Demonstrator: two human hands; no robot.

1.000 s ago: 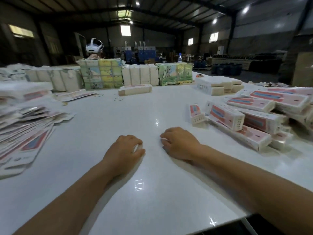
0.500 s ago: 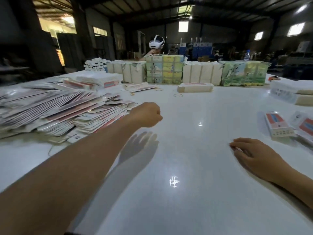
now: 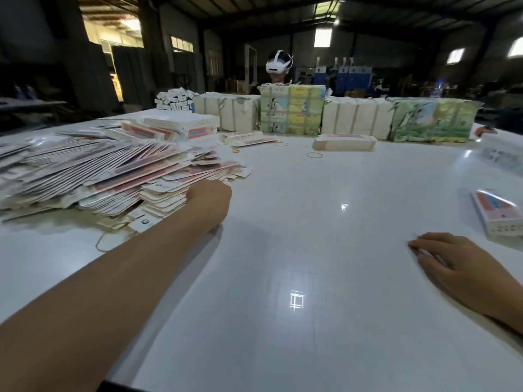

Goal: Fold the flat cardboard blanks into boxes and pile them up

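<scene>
The blanks (image 3: 93, 176) lie in a broad, slumped heap on the left part of the white desk (image 3: 297, 250), fanned out in overlapping layers with their red-and-white printed faces up and their rounded tabs pointing toward the middle of the desk. The left hand (image 3: 210, 200) is stretched out to the near right edge of that heap, knuckles up, touching the lowest tabs; its fingers are turned under and away from the camera, so I cannot tell whether they pinch a blank or only rest against the heap. The right hand (image 3: 464, 267) lies palm down on the bare desk well to the right, its fingers (image 3: 424, 246) loosely together and lightly bent, holding nothing. Just beyond it, at the right edge, a folded box (image 3: 495, 213) lies on its side with a red panel showing.

Behind the heap sits a short stack of white boxes (image 3: 184, 125), and farther back a small pile of little white cartons (image 3: 174, 99). Across the far side of the desk runs a row of wrapped bundles (image 3: 339, 114), some plain white, some with green and yellow pictures. In front of them lies one long flat packet (image 3: 343, 142), with rubber bands (image 3: 314, 155) scattered near it. A person wearing a white headset (image 3: 278, 63) sits behind the bundles.
</scene>
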